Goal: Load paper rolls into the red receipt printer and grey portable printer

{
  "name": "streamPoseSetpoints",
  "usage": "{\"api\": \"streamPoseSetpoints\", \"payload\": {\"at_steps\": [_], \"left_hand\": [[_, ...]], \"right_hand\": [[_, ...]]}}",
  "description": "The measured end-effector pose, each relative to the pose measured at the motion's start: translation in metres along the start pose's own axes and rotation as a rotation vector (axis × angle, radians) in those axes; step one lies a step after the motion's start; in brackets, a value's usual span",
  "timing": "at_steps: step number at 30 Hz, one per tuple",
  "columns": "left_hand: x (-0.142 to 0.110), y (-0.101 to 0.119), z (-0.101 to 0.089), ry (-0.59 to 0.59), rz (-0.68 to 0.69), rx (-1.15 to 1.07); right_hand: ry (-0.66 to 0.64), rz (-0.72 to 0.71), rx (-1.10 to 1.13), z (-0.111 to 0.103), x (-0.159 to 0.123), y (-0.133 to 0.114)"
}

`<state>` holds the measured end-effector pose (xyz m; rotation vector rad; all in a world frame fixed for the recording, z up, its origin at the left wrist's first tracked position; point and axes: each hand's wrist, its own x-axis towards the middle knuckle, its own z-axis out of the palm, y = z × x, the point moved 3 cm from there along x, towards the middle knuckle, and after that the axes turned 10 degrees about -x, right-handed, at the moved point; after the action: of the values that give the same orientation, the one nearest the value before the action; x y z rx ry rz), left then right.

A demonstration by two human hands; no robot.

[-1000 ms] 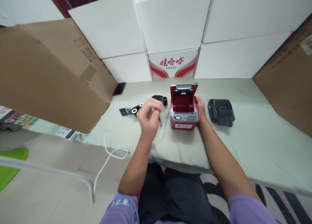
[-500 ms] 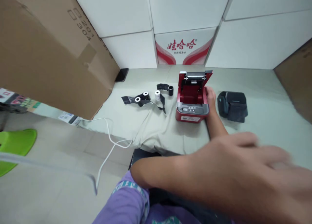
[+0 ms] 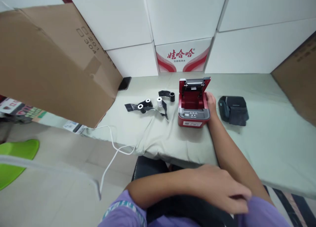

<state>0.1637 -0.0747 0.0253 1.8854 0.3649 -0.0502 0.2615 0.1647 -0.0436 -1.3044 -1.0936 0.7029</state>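
Observation:
A red receipt printer (image 3: 194, 122) stands on the cloth-covered table with its lid raised and its paper bay exposed. My right hand (image 3: 211, 103) grips the printer's right side, its fingertips partly hidden behind the casing. Across my body reaches my left hand (image 3: 225, 190), slightly blurred, its fingers closed on the purple sleeve (image 3: 259, 210) of my right arm. To the left of the printer lie several small rolls with black strips, among them a white roll (image 3: 159, 102) and a black roll (image 3: 172, 97).
Right of my forearm sits a black device (image 3: 233, 110). A phone (image 3: 124, 83) lies beside a large cardboard box (image 3: 61, 62) on the left. White cartons (image 3: 182, 55) line the back. A white cable (image 3: 111, 164) hangs over the table's front edge, near a green stool (image 3: 21, 149).
My left hand has moved away from the camera and leftward, onto my right sleeve. The view has shifted slightly. My right hand stays at the printer.

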Motion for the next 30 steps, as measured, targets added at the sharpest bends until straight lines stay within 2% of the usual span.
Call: {"api": "streamPoseSetpoints", "payload": {"at_steps": [2, 5, 6, 8, 10, 12, 13, 14, 17, 18, 19, 20, 22, 24, 26, 28, 30], "left_hand": [[0.026, -0.004, 0.005, -0.037, -0.066, 0.041], [0.05, -0.008, 0.0, -0.096, -0.15, 0.059], [0.053, -0.007, -0.004, -0.072, -0.187, 0.092], [0.048, -0.005, -0.016, 0.069, -0.274, 0.203], [0.029, 0.003, -0.033, 0.277, -0.359, 0.311], [-0.005, 0.011, -0.058, 0.494, -0.438, 0.363], [-0.024, 0.014, -0.072, 0.547, -0.462, 0.35], [-0.044, 0.015, -0.089, 0.623, -0.474, 0.344], [-0.102, 0.002, -0.154, 0.988, -0.662, 0.436], [-0.114, -0.007, -0.176, 1.086, -0.688, 0.5], [-0.12, -0.019, -0.197, 1.135, -0.683, 0.556], [-0.12, -0.032, -0.217, 1.117, -0.64, 0.608], [-0.106, -0.061, -0.247, 0.947, -0.522, 0.673], [-0.087, -0.087, -0.267, 0.794, -0.477, 0.68], [-0.073, -0.102, -0.277, 0.751, -0.497, 0.68], [-0.073, -0.104, -0.282, 0.852, -0.46, 0.658], [-0.086, -0.095, -0.282, 1.098, -0.313, 0.59]], "right_hand": [[0.009, -0.009, 0.009, 0.0, 0.0, 0.001], [0.012, -0.012, 0.014, -0.001, 0.001, 0.002], [0.012, -0.009, 0.015, -0.001, 0.002, 0.002], [0.015, -0.002, 0.022, -0.001, 0.003, 0.002], [0.019, 0.005, 0.022, -0.001, 0.003, 0.002], [0.023, 0.008, 0.012, 0.0, 0.002, 0.002], [0.023, 0.007, 0.007, 0.0, 0.002, 0.003], [0.021, 0.004, 0.005, 0.0, 0.001, 0.003], [0.002, -0.003, 0.026, 0.002, 0.0, 0.005], [-0.006, -0.001, 0.039, 0.002, 0.0, 0.006], [-0.011, 0.002, 0.052, 0.003, 0.0, 0.006], [-0.011, 0.007, 0.065, 0.003, 0.0, 0.007], [-0.003, 0.017, 0.087, 0.003, 0.001, 0.008], [0.011, 0.02, 0.099, 0.003, 0.001, 0.008], [0.013, 0.018, 0.101, 0.003, 0.001, 0.008], [0.002, 0.015, 0.102, 0.003, 0.001, 0.008], [-0.009, 0.013, 0.104, 0.003, 0.001, 0.008]]}}
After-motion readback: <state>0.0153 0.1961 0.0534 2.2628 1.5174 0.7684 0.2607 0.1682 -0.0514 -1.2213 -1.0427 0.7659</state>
